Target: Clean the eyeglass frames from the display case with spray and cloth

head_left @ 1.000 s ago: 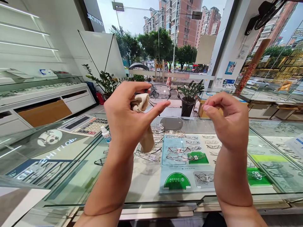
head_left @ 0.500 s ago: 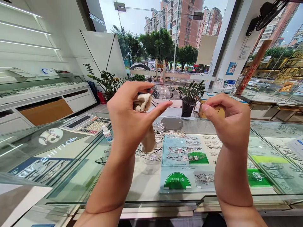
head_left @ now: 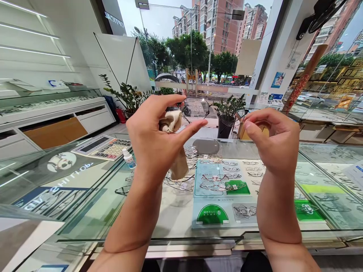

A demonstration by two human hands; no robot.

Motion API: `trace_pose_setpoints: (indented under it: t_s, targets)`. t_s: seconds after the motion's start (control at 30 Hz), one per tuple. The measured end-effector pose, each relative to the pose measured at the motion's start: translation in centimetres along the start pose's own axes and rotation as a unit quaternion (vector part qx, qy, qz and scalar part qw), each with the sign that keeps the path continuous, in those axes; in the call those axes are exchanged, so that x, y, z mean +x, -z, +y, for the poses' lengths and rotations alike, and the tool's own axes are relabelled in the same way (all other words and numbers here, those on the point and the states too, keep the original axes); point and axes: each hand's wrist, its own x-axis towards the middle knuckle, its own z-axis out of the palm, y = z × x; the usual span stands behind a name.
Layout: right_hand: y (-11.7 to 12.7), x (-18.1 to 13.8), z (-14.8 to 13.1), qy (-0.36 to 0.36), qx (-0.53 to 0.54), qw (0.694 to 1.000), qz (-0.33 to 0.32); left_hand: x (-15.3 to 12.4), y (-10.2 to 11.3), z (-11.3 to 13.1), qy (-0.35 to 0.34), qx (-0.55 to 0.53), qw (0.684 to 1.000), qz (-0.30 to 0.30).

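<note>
Thin-rimmed eyeglasses (head_left: 196,110) are held up in front of me at about chest height, clear lenses facing the window. My left hand (head_left: 150,132) grips one lens rim, index finger at its top and thumb below. A beige cleaning cloth (head_left: 178,166) is tucked in the same hand's other fingers and hangs down behind the thumb. At the far side of the glasses, my right hand (head_left: 273,141) is closed in a pinch of thumb and curled forefinger. The exact spot it grips is partly hidden by its fingers.
Below the hands is a glass display counter (head_left: 170,234) with rows of spectacle frames (head_left: 221,176) inside. On its top left stand a small white spray bottle (head_left: 129,158) and a calculator (head_left: 103,148). Potted plants (head_left: 225,126) stand beyond, before the glass front.
The view has tipped slightly. Both hands keep nearly the same hold, and the glasses have turned a little, with the right-hand lens edge now catching light near my right fingers.
</note>
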Motion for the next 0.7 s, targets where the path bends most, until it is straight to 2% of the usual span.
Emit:
trace_pose_setpoints:
  t_s: [0.1, 0.27, 0.43, 0.7]
  targets:
    - [-0.07, 0.09, 0.12, -0.006, -0.007, 1.000, 0.006, -0.06, 0.00, -0.02, 0.005, -0.012, 1.000, 0.018]
    - [-0.11, 0.18, 0.34, -0.009, -0.023, 1.000, 0.004, -0.07, -0.06, 0.01, -0.020, 0.010, 1.000, -0.011]
    - [-0.14, 0.19, 0.33, -0.003, -0.023, 1.000, 0.011, 0.14, -0.19, 0.30, 0.026, -0.020, 0.999, 0.025]
    - [-0.09, 0.25, 0.80, 0.005, -0.027, 1.000, 0.001, 0.20, -0.41, 0.87, 0.020, -0.014, 0.999, 0.035]
